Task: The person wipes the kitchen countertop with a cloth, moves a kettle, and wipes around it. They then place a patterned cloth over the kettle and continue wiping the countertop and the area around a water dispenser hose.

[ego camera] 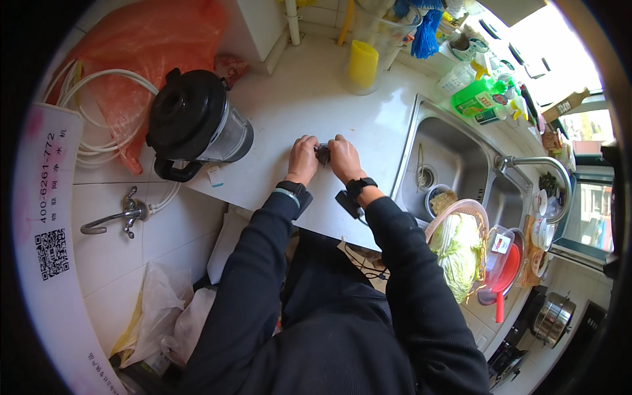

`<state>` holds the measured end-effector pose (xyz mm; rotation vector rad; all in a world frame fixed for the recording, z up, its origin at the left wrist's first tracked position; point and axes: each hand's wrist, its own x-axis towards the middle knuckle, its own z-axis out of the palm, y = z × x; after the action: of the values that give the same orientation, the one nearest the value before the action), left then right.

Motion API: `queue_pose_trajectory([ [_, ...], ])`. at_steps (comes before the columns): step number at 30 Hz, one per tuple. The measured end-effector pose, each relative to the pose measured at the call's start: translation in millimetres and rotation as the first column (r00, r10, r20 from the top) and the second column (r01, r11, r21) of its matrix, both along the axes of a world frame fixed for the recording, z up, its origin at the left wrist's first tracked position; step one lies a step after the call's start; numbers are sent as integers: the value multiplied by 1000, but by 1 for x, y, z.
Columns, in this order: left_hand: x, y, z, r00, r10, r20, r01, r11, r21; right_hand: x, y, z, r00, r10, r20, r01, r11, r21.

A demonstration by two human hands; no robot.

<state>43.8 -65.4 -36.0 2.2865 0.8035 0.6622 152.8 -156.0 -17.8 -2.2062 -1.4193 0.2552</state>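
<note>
Close together over the white countertop (pixel 276 116), my left hand (pixel 302 159) and my right hand (pixel 345 157) pinch a small, dark, crumpled thing (pixel 323 154) between them. Its kind cannot be told, and the fingers hide part of it. Both wrists wear black straps. To the left of my hands stands a blender jug with a black lid (pixel 187 116), a small white packet (pixel 215 176) beside its base. A steel sink (pixel 452 148) lies to the right.
A pink basket with a napa cabbage (pixel 454 252) stands by the sink's near edge, next to a red plastic utensil (pixel 508 271). Bottles, one a green detergent bottle (pixel 476 97), line the back right. A clear container (pixel 365 64) stands at the back. A wall tap (pixel 132 212) is at left.
</note>
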Motion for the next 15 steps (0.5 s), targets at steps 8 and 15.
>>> queue_pose_trajectory([
  [8, -96, -90, 5, 975, -200, -97, 169, 951, -260, -80, -110, -6, 975, 75, -211, -96, 991, -91],
  [15, 20, 6, -3, 1000, 26, -14, -27, 996, -88, 15, -1, -12, 986, -89, -138, 99, 993, 65],
])
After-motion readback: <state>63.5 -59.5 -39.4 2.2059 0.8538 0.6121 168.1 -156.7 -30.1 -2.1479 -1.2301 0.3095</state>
